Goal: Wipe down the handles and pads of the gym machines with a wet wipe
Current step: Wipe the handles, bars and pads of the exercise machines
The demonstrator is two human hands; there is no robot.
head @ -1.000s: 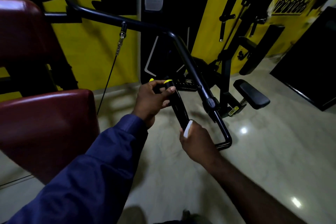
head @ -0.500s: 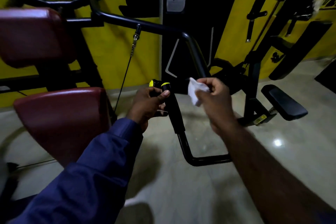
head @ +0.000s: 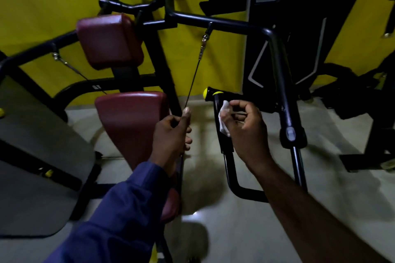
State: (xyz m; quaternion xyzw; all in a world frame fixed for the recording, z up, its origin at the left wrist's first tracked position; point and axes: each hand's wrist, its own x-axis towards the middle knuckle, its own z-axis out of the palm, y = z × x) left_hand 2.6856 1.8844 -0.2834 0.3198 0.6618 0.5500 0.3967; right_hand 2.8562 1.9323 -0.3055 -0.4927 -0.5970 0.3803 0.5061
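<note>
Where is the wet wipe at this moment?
In the head view, right of centre, the wet wipe is pinched in the right hand, against the upright black handle just below its yellow end cap.

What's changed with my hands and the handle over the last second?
The left hand let go of the top of the handle and moved off to the left. The right hand came up from the handle's lower end and now holds the wipe against its upper part. The wipe stayed in the right hand.
</note>
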